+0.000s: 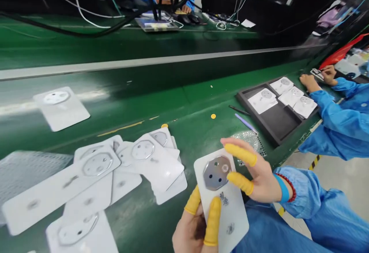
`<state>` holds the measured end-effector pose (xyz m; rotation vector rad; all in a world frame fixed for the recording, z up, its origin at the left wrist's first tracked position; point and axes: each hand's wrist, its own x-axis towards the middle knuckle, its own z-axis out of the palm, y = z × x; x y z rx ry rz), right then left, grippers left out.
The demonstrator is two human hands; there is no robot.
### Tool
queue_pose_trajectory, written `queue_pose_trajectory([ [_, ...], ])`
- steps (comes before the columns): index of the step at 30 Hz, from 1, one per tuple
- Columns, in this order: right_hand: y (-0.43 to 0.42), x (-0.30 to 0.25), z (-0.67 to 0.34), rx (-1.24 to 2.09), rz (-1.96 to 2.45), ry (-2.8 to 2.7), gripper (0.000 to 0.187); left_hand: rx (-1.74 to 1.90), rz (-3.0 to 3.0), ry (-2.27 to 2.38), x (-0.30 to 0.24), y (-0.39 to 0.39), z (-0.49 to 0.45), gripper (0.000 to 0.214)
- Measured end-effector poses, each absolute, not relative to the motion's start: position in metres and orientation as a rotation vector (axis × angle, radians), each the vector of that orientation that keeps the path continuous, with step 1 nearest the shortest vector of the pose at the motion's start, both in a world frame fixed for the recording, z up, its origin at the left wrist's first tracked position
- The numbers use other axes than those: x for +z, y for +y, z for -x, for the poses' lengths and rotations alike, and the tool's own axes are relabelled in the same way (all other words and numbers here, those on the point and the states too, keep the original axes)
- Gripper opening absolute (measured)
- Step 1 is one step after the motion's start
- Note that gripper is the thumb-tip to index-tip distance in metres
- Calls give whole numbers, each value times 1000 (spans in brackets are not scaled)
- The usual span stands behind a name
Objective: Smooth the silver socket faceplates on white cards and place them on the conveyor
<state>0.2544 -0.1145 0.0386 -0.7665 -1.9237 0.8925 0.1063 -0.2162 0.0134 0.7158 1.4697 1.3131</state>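
Note:
A white rectangular panel with a grey octagonal socket face [217, 173] near its top is in my left hand [198, 222]. Yellow finger cots cover my left thumb and a finger, which grip the panel's lower left side. Small dark markings show below the socket. My right hand [253, 168], also in yellow finger cots, is at the panel's upper right edge, fingers stretched apart. One covered fingertip overlaps the socket's edge; whether it presses there I cannot tell. Left of my hands, several similar white panels [69, 180] lie overlapping on the green bench [190, 133].
A single panel [62, 107] lies further back left. At right, a black divided tray [276, 122] holds several panels, with a purple pen-like tool [246, 123] beside it. Bubble wrap [248, 141] lies behind my right hand. A co-worker's blue sleeve [331, 107] reaches past the tray.

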Motion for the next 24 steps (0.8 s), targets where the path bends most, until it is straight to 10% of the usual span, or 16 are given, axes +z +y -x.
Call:
queue_pose_trajectory([
  [24, -67, 87, -261, 1496, 615, -2678, 32, 1148, -1096, 1389, 2, -216, -115, 31],
])
